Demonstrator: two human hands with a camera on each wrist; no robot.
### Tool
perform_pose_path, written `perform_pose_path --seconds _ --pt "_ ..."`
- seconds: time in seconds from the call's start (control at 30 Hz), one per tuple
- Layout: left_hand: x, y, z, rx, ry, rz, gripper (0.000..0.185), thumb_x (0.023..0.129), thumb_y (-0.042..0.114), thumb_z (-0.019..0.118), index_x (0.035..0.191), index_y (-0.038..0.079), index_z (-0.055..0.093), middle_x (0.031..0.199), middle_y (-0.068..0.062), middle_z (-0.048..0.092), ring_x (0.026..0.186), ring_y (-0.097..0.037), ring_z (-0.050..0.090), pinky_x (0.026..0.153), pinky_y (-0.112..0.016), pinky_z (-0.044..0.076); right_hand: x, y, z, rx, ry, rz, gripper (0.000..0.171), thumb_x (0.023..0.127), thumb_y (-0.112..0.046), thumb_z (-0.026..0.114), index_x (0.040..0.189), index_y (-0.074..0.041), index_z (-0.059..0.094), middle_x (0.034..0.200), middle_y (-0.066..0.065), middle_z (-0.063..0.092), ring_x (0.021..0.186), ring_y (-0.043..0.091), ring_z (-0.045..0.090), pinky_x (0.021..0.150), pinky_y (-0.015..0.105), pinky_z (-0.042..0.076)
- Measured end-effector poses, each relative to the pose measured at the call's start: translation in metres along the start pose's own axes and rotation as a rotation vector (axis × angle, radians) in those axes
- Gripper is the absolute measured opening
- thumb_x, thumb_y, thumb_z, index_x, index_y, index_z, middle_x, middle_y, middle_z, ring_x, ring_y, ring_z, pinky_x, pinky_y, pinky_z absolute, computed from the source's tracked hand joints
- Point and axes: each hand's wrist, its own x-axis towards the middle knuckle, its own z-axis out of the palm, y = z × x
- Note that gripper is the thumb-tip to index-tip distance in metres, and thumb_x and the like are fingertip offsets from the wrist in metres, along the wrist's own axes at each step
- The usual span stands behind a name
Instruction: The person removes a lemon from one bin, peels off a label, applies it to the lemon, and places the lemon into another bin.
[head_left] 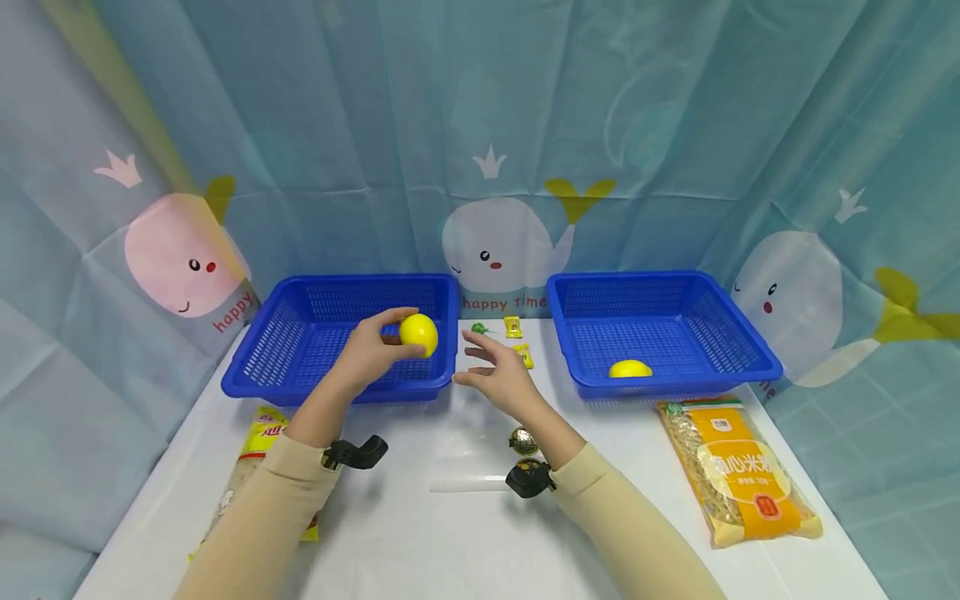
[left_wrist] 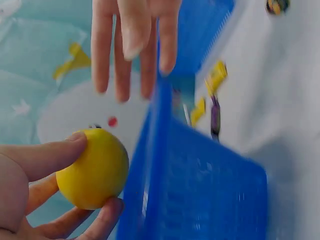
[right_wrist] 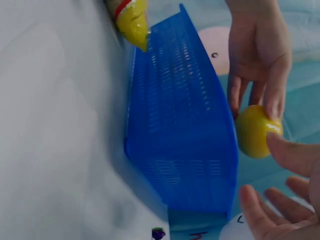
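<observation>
My left hand [head_left: 369, 350] holds a smooth yellow lemon [head_left: 418, 335] between thumb and fingers, above the right end of the left blue basket [head_left: 337, 393]. In the left wrist view the lemon [left_wrist: 95, 169] is gripped from the side, with the basket rim [left_wrist: 159, 120] just beyond it. My right hand [head_left: 504, 379] is empty, its fingers spread and pointing at the lemon from beside that basket's right rim. The right wrist view shows its thumb [right_wrist: 292, 156] overlapping the lemon's edge. Another lemon [head_left: 631, 368] lies in the right blue basket [head_left: 667, 385].
Yellow-wrapped candies [head_left: 513, 327] and a green-wrapped lollipop [head_left: 478, 328] lie between the baskets. Near my right wrist is a round gold item [head_left: 523, 441]. A noodle bag [head_left: 738, 471] sits at right, another bag [head_left: 251, 467] under my left forearm. A printed curtain [head_left: 510, 125] encloses the table.
</observation>
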Motion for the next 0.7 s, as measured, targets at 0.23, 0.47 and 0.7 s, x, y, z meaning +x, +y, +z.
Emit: perform_pose_path --seconds 0.23,0.47,0.7 --pt "-0.030 0.019 0.014 -0.140 0.003 0.029 0.066 0.087 0.029 0.081 0.147 0.027 0.052 0.149 -0.009 0.048 0.120 -0.034 0.061 0.098 -0.046 0.055 -0.014 -0.008 0.006 -0.006 -0.015 -0.179 0.073 0.087 -0.015 0.080 0.151 -0.022 0.047 0.153 -0.001 0.049 0.132 0.023 0.057 0.098 0.034 0.055" --pt "-0.050 0.030 0.032 -0.191 -0.008 0.058 0.065 0.089 0.030 0.079 0.147 0.024 0.051 0.148 -0.010 0.048 0.120 -0.035 0.062 0.096 -0.044 0.057 -0.031 -0.014 0.008 0.061 0.067 -0.235 0.064 0.088 -0.020 0.078 0.147 -0.017 0.053 0.145 -0.002 0.056 0.128 0.020 0.060 0.094 0.028 0.056" --pt "-0.064 0.030 0.036 -0.260 -0.059 0.042 0.061 0.091 0.035 0.076 0.146 0.022 0.052 0.142 -0.008 0.052 0.114 -0.028 0.068 0.099 -0.044 0.055 -0.045 -0.016 -0.015 0.124 0.022 -0.176 0.048 0.094 -0.017 0.072 0.140 -0.015 0.060 0.142 0.004 0.061 0.124 0.024 0.063 0.093 0.028 0.056"
